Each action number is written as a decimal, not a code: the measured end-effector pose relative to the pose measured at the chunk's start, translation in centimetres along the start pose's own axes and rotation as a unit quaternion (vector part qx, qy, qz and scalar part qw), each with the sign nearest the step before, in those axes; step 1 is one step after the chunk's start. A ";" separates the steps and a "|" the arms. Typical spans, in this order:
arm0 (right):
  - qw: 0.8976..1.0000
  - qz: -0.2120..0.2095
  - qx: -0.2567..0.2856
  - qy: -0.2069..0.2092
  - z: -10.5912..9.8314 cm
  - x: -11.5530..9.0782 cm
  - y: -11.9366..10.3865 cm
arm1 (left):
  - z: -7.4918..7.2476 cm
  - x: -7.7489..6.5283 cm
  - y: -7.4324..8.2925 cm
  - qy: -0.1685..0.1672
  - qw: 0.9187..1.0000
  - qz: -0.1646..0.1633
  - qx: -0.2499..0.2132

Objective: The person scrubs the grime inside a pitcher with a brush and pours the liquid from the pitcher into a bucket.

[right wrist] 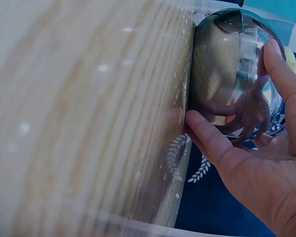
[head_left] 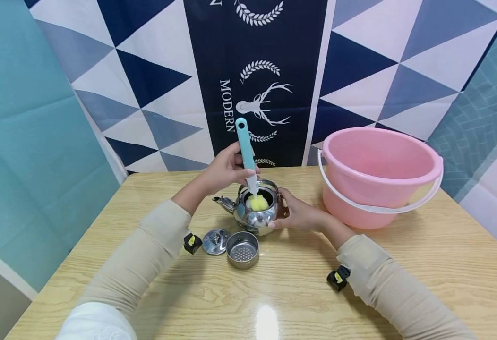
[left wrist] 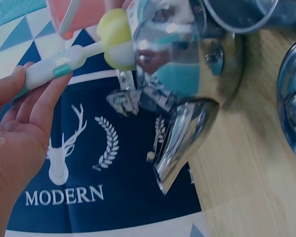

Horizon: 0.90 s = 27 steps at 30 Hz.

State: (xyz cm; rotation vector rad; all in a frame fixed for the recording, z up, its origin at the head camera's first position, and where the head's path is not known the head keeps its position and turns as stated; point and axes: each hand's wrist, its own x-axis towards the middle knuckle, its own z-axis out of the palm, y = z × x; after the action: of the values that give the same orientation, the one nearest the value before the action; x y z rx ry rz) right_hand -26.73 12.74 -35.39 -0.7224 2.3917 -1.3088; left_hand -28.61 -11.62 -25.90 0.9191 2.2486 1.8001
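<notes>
"What is the head view showing that the wrist views aren't?"

"It is looking down into the kettle [head_left: 252, 219], which is standing open on the table [head_left: 299, 302]. The brush [head_left: 245, 146] is leaning slightly, its yellow sponge [head_left: 259, 203] sitting in the kettle's mouth. A lid [head_left: 216, 242] and a perforated cup [head_left: 242, 250] are lying just in front, and a pink bucket [head_left: 359, 189] is standing off to the right."

"And the left wrist view?"

"That one is showing the spout [left wrist: 187, 140] close up."

"How are the fingers?"

"The left hand [head_left: 227, 166] is pinching the brush's handle between thumb and fingers. The right hand [head_left: 298, 212] is holding the kettle's side, thumb and fingers spread around its rounded wall. The right wrist view is showing one fingertip low beside the tabletop; with that blur, I can't quite tell whether it is touching the wood."
</notes>
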 end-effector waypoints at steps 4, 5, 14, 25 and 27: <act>1.000 0.005 0.004 -0.001 0.1 0.0 -0.1 | -0.6 -0.1 0.1 0.000 1.000 -0.011 0.009; 1.000 0.004 0.005 -0.001 0.1 0.0 -0.1 | -0.7 0.0 0.1 0.000 1.000 -0.012 0.015; 1.000 0.003 0.005 0.001 0.2 0.1 -0.1 | -1.2 0.1 0.2 0.013 0.998 -0.011 0.052; 1.000 0.000 0.012 -0.002 0.2 0.1 0.0 | -0.5 1.3 -0.1 0.021 0.997 0.008 0.068; 1.000 -0.002 0.013 -0.001 0.2 0.0 0.0 | -0.3 1.6 -0.1 0.023 0.997 0.008 0.071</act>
State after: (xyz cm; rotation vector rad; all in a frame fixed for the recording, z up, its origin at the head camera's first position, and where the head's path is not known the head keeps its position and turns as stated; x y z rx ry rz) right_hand -26.66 12.64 -35.48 -0.7211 2.3668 -1.3379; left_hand -30.06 -11.09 -25.51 0.9293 2.4323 1.7027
